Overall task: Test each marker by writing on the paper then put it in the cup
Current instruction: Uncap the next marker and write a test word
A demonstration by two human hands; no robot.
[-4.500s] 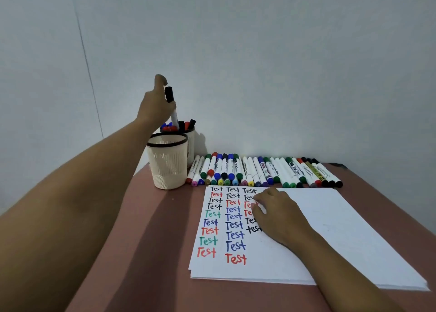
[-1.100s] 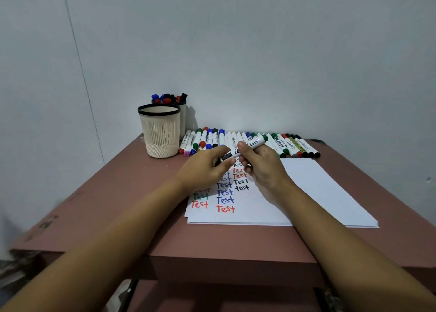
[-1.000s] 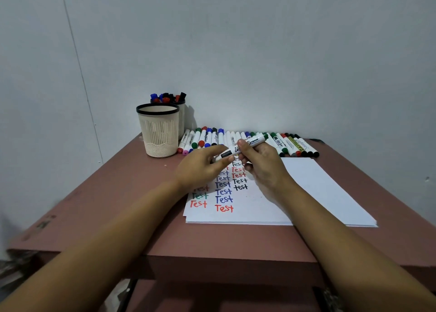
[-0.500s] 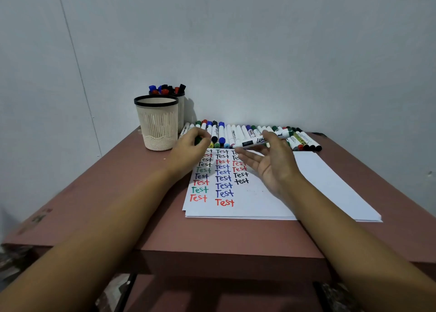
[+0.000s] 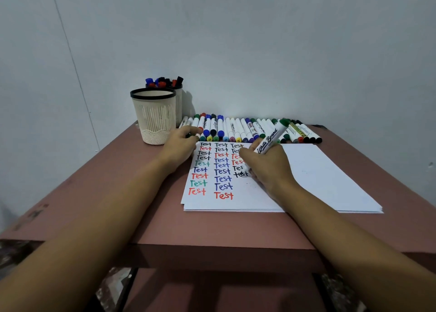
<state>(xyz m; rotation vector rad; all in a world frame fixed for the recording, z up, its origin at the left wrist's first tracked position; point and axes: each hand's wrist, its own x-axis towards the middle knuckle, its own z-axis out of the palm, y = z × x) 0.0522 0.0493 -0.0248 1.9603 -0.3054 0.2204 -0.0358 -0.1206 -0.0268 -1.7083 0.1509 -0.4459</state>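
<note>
My right hand (image 5: 269,167) grips a white board marker (image 5: 269,141) with a green end. Its tip points down onto the white paper (image 5: 318,175), in the third column of written "Test" words, beside the lowest black one. My left hand (image 5: 179,146) rests with curled fingers at the paper's top left corner. A bit of dark green cap (image 5: 188,135) shows at its fingertips. A beige mesh cup (image 5: 154,116) with a black rim stands left of that hand. A row of capped markers (image 5: 236,128) lies along the wall behind the paper.
A second cup (image 5: 178,99) holding several red, blue and black markers stands behind the beige one, against the wall. The reddish-brown table (image 5: 118,182) ends at a front edge close to me. The paper's right half is blank.
My hands pulled the cap off the marker. The left hand moved left with the cap, while the right hand turned the marker tip down onto the paper.
</note>
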